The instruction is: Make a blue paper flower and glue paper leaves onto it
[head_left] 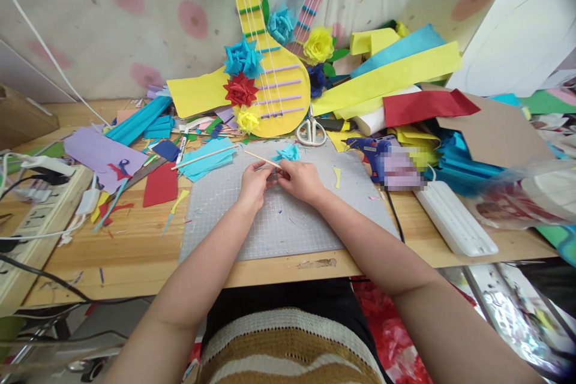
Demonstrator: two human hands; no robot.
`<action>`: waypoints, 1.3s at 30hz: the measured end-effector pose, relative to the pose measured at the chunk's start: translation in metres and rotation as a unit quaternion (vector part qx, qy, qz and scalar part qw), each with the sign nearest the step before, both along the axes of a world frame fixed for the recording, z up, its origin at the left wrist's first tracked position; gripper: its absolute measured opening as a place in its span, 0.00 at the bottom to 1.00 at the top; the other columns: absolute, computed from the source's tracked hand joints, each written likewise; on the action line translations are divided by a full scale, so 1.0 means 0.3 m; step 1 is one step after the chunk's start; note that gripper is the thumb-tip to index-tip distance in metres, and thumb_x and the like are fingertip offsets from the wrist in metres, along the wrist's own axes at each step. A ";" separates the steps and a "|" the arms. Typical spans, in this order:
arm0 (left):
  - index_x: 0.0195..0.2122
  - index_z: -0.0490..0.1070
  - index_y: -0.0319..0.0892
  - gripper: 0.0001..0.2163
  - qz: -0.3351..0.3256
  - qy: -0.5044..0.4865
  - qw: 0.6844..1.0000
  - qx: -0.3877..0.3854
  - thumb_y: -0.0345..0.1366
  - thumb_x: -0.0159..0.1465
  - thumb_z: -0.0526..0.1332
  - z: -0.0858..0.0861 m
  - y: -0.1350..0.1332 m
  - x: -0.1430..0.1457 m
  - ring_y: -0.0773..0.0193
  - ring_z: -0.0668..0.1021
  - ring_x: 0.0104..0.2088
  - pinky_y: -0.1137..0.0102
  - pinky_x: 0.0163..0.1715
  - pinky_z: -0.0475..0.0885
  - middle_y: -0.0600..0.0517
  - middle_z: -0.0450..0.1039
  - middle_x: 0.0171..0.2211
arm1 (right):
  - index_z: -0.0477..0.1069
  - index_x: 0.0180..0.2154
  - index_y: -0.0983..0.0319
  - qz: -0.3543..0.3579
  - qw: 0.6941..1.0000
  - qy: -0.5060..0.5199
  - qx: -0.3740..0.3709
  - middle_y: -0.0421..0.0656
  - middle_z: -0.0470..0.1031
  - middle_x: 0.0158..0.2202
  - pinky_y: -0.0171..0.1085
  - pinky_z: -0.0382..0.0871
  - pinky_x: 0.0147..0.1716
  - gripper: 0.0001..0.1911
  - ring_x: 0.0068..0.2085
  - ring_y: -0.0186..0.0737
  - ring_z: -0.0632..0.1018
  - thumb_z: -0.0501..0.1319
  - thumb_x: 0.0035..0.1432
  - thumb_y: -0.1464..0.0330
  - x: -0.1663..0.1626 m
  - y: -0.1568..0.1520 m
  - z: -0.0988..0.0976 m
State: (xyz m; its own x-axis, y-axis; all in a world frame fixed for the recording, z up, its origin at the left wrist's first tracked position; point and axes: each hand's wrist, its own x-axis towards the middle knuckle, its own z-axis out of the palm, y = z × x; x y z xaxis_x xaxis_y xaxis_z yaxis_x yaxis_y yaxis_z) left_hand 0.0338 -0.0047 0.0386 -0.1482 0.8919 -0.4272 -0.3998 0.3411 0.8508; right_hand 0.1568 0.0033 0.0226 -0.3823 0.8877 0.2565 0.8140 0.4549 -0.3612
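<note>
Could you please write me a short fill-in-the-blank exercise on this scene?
1. A thin stick juts out from between the left hand and the right hand, above a cutting mat coloured ____.
2. On the yellow paper instrument, the flower between the blue and yellow ones is ____.
3. In the picture, the glue gun lies to the ____ of the scissors.

Missing words: grey; red; right.

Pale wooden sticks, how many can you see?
2. One stick lies across light blue sheets; the other stick pokes out from the right hand, with the left hand beside it. More may be hidden.
</note>
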 end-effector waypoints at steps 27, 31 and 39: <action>0.40 0.63 0.40 0.21 0.057 0.022 0.996 0.072 0.22 0.45 0.65 -0.043 0.017 -0.036 0.71 0.75 0.27 0.72 0.36 0.70 0.54 0.73 0.28 | 0.63 0.54 0.58 0.005 0.999 0.037 -0.025 0.40 0.77 0.34 0.33 0.61 0.32 0.23 0.33 0.36 0.75 0.51 0.56 0.67 0.012 0.004 -0.006; 0.41 0.61 0.41 0.22 0.090 0.076 0.987 0.106 0.22 0.45 0.65 -0.045 0.015 -0.041 0.71 0.75 0.27 0.71 0.37 0.71 0.55 0.72 0.27 | 0.64 0.50 0.60 -0.011 0.999 0.018 -0.035 0.40 0.76 0.31 0.33 0.59 0.30 0.19 0.31 0.36 0.75 0.49 0.59 0.61 0.013 -0.006 0.020; 0.37 0.58 0.41 0.18 0.119 0.024 0.988 0.092 0.22 0.48 0.64 -0.025 0.009 -0.046 0.68 0.77 0.28 0.67 0.36 0.74 0.55 0.71 0.26 | 0.65 0.43 0.59 -0.025 0.993 -0.098 -0.068 0.42 0.77 0.36 0.33 0.54 0.27 0.22 0.35 0.39 0.76 0.37 0.64 0.58 0.006 -0.018 0.043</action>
